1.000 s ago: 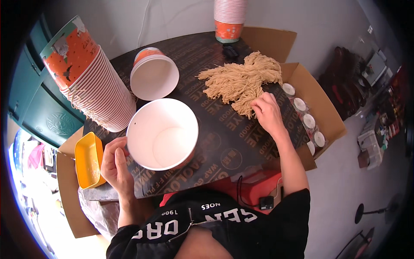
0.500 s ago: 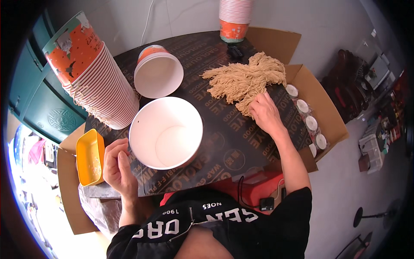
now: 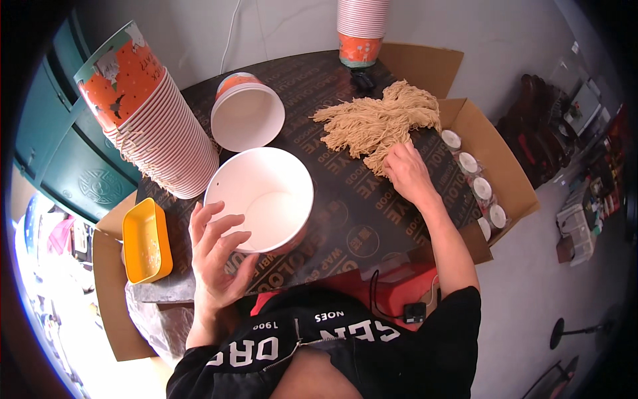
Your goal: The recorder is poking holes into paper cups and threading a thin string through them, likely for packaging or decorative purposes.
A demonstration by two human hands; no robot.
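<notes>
A white paper bucket [image 3: 289,176] stands on the dark table in front of me, its mouth facing up. My left hand [image 3: 219,259] is open at its near left rim, fingers spread; I cannot tell whether they touch it. To the right lies a bundle of tan cords [image 3: 375,123]. Pinched at the bundle's near end, my right hand [image 3: 407,174] has its fingers closed on strands. Behind the bucket, white-mouthed orange buckets [image 3: 249,120] lie tilted toward me. A tall stack of nested orange-printed buckets [image 3: 169,130] leans at the left, with cords hanging along it.
A yellow tray [image 3: 146,239] with small bits inside sits at the table's left edge. Another bucket stack [image 3: 361,43] stands at the far edge, with a small black object [image 3: 363,78] before it. An open cardboard box [image 3: 508,169] holding several white-topped rolls adjoins the right edge.
My left hand has moved right toward the white bucket, and its curled fingers have spread open. My right hand stays at the cords.
</notes>
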